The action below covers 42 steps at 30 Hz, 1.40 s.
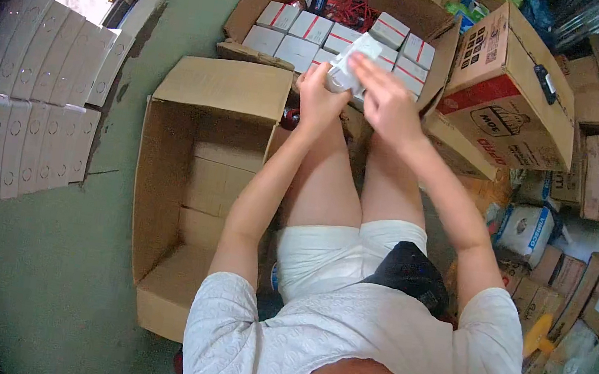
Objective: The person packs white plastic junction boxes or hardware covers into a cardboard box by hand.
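While the left hand [320, 101] grips a white object [343, 71], the right hand [393, 109] touches it, fingers [375, 77] extended.

Seen from my head
Facing forward and down, my left hand [320, 100] and right hand [390, 102] fairly near.

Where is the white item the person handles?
The white item is at upper centre in the head view, in the left hand, touched by the right hand.

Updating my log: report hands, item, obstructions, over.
Left hand gripping white item. Right hand on it, fingers extended. White boxes behind in view; nothing visibly blocking.
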### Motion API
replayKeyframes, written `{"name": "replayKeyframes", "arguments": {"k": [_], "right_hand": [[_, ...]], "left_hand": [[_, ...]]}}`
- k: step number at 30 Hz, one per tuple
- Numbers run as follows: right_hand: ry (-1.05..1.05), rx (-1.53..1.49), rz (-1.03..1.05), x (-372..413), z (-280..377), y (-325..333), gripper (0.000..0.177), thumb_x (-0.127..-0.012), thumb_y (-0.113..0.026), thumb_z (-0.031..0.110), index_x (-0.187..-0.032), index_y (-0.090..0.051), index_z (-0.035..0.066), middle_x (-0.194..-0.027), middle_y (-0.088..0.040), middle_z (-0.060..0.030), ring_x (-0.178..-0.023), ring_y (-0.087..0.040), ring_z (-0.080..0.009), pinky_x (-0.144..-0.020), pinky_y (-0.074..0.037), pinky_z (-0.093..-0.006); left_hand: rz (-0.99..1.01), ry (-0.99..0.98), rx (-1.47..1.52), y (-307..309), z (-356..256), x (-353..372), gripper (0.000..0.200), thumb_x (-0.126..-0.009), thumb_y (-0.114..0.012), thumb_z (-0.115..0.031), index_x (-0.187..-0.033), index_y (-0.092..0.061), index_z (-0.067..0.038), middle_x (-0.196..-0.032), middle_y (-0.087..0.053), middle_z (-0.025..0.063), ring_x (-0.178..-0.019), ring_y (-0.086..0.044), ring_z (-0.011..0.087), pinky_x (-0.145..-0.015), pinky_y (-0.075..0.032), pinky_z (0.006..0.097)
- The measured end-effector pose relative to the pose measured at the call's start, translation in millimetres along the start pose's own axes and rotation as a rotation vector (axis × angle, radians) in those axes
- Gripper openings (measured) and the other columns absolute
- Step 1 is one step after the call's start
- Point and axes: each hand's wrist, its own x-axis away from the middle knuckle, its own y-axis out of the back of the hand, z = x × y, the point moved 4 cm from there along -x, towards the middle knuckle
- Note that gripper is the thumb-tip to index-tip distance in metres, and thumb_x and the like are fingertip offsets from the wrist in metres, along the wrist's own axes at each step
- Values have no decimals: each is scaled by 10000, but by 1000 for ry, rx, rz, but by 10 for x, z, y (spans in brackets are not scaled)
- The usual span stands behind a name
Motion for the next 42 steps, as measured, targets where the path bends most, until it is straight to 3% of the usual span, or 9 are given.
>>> {"name": "replayKeyframes", "arguments": {"k": [9, 11, 15, 17, 21, 27, 31, 36, 42], "right_hand": [[-315, -263, -81, -113, -715, -5, 467, -808, -493, -6, -1242, -604, 125, -1242, -606, -128, -1152, -585, -235, -907, -475, -289], [-286, -251, -108, -126, -778, 43, 397, -855, -505, 56, -1236, -606, 103, -1141, -656, -121, -1029, -634, -194, -827, -489, -275], [-860, -573, 50, 31, -998, -18, 370, -845, -530, 101, -1200, -606, 29, -1075, -666, -121, -983, -635, -182, -856, -483, -287], [-932, -666, 97, 90, -987, -4, 391, -846, -558, 146, -1198, -594, -19, -1055, -668, -103, -957, -631, -165, -830, -484, -284], [-695, -469, 21, 202, -1143, -58, 392, -834, -569, 164, -1197, -609, 19, -1084, -671, -135, -971, -635, -182, -858, -478, -301], [-740, -276, 327, 216, -815, 89, 375, -818, -517, 147, -1163, -633, 57, -1072, -651, -201, -958, -645, -256, -861, -483, -326], [-352, -254, 217, 264, -629, 41, 390, -772, -497, 66, -1134, -641, 52, -1119, -639, -147, -999, -620, -300, -886, -487, -362], [-184, -144, 121, 409, -391, -73, 400, -757, -529, 17, -1139, -635, 67, -1163, -627, -107, -1025, -605, -309, -902, -487, -394], [-163, 21, -27, 478, -236, -174, 523, -731, -560, -39, -1243, -574, 68, -1252, -585, -120, -1067, -595, -320, -925, -484, -384]], "left_hand": [[-1, -50, -27, -51, -130, 77, 389, -694, -801, -247, -894, -585, 7, -739, -626, 143, -740, -634, 289, -711, -492, 396], [132, 293, 279, -51, -166, 116, 433, -737, -787, -237, -1019, -564, 4, -876, -653, 122, -853, -644, 258, -780, -491, 372], [-11, 231, 567, -276, 217, 191, 457, -838, -700, -356, -1078, -546, 1, -996, -630, 82, -912, -624, 175, -793, -484, 354], [190, 758, 1128, -503, 457, 315, 585, -927, -533, -488, -1247, -470, -3, -1129, -599, 91, -998, -611, 223, -861, -486, 368], [387, 845, 1579, -470, 146, 242, 629, -972, -398, -520, -1354, -402, -21, -1267, -559, 115, -1143, -564, 248, -943, -463, 391], [798, 855, 1422, -405, 115, 255, 462, -953, -497, -249, -1343, -413, -14, -1232, -574, 96, -1103, -581, 205, -931, -469, 365], [800, 794, 1217, -397, 69, 303, 518, -829, -564, -19, -1327, -425, 3, -1163, -596, 84, -1040, -597, 175, -885, -480, 328], [701, 954, 1310, -509, 336, 347, 354, -881, -466, -148, -1197, -532, -2, -1084, -612, 89, -991, -601, 170, -880, -479, 317], [111, 534, 759, -176, 454, 117, 605, -985, -337, -501, -530, -392, -107, -519, -382, -28, -515, -338, 92, -512, -270, 269]]}}
